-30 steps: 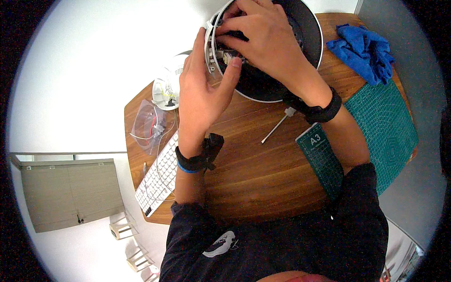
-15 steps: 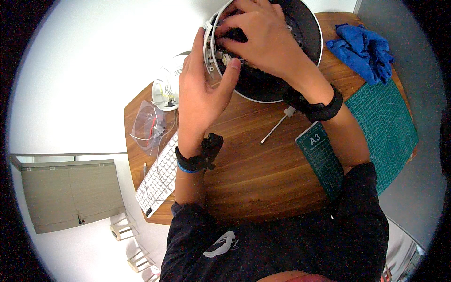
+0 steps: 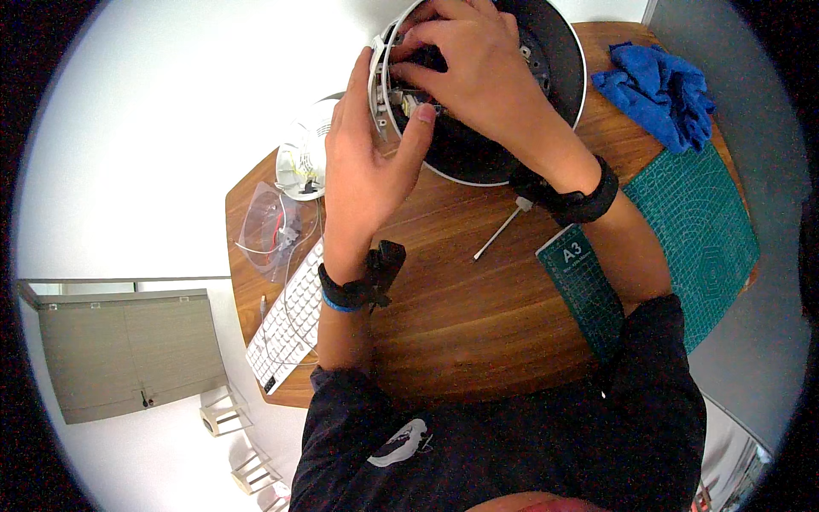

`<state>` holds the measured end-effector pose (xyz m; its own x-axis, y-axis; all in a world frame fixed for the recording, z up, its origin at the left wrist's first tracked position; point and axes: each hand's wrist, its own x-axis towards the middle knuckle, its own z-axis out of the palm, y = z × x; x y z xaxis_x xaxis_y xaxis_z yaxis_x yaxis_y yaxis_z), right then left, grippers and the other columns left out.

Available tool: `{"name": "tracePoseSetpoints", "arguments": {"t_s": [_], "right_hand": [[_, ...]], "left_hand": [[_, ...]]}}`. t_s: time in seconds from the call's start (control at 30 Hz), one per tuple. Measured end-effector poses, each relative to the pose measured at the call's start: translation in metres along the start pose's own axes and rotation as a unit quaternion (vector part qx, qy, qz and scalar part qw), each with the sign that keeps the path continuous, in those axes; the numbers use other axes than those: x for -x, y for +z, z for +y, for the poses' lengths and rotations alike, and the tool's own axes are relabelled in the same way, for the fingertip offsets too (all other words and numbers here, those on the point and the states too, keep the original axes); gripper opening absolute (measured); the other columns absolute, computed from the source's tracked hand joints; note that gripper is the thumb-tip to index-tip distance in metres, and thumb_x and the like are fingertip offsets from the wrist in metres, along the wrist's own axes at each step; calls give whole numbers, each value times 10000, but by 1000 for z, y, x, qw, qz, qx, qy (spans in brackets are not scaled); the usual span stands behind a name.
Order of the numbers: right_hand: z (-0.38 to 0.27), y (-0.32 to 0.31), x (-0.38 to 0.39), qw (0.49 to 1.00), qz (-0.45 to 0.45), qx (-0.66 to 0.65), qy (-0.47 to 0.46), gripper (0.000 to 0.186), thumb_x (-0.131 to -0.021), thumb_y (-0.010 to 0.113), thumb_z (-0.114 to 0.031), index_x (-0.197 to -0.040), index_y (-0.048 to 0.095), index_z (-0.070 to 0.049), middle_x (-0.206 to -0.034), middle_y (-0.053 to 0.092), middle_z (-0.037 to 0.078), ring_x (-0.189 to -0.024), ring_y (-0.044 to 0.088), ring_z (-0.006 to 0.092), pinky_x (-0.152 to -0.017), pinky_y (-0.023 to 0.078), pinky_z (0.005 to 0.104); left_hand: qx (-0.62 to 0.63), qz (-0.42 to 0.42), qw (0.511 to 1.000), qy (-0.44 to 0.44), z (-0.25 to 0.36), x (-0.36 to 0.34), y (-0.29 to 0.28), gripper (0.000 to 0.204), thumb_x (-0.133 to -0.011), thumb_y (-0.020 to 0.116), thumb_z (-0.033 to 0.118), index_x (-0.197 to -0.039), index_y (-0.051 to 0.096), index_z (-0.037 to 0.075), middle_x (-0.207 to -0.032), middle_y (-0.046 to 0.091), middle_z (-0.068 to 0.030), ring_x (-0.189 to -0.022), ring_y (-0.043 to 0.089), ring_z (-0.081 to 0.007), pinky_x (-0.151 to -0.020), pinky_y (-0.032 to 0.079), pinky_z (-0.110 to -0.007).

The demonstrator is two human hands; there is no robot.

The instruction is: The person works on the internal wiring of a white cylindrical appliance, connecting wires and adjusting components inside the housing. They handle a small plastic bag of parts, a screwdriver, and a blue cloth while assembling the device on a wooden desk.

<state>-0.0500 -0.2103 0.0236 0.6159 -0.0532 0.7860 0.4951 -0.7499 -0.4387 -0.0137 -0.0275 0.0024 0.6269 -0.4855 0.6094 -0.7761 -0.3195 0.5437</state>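
Observation:
At the far edge of the table stands a round housing with a white rim and a black inside, cut by the top of the picture. My left hand holds its left wall, fingers along the outside and thumb over the rim. Small pale connectors show beside that thumb. Reaching in from the right, my right hand has its fingers bent together against the inner left wall; what they pinch is hidden. A screwdriver lies below the housing, its handle mostly covered by my right wristband.
On the left are a white round part with wires, a clear plastic bag and a white keyboard. Green cutting mats and a crumpled blue cloth lie to the right. The wooden table ends near my body.
My right hand and wrist have shifted slightly left, with the fingers still inside the housing. My left hand keeps its hold almost unmoved.

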Motion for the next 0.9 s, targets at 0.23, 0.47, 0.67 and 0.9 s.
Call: {"name": "tracePoseSetpoints", "arguments": {"t_s": [0.23, 0.47, 0.67, 0.9], "right_hand": [[-2, 0, 0, 1000, 4, -3, -3, 150, -895, 778, -144, -982, 785, -22, -1106, 633, 101, -1106, 535, 297, -940, 370, 433], [1, -1, 0, 1000, -4, 15, -4, 160, -883, 787, -157, -968, 789, -22, -1109, 631, 108, -1108, 534, 297, -945, 368, 436], [0, -1, 1, 1000, -11, 14, -2, 176, -887, 779, -154, -991, 794, -12, -1112, 634, 120, -1128, 531, 306, -945, 364, 448], [0, 3, 0, 1000, -5, 21, 15, 141, -898, 772, -144, -961, 792, -20, -1120, 640, 107, -1126, 539, 304, -949, 360, 446]], "left_hand": [[-6, -4, 1000, -7, -1, 0, -1, 764, -940, 777, 235, -1544, 428, -78, -1264, 691, -294, -1155, 692, -403, -1014, 531, -448], [-22, -9, 1000, -7, 2, 1, 0, 786, -932, 785, 246, -1544, 417, -81, -1290, 677, -305, -1169, 679, -432, -1026, 523, -460], [-46, -15, 999, -15, 4, 2, -2, 794, -928, 786, 253, -1548, 415, -76, -1323, 661, -304, -1201, 658, -442, -1057, 499, -473], [-34, -13, 999, -11, 5, 0, -1, 792, -926, 784, 245, -1548, 413, -76, -1320, 662, -300, -1190, 663, -437, -1043, 510, -472]]}}
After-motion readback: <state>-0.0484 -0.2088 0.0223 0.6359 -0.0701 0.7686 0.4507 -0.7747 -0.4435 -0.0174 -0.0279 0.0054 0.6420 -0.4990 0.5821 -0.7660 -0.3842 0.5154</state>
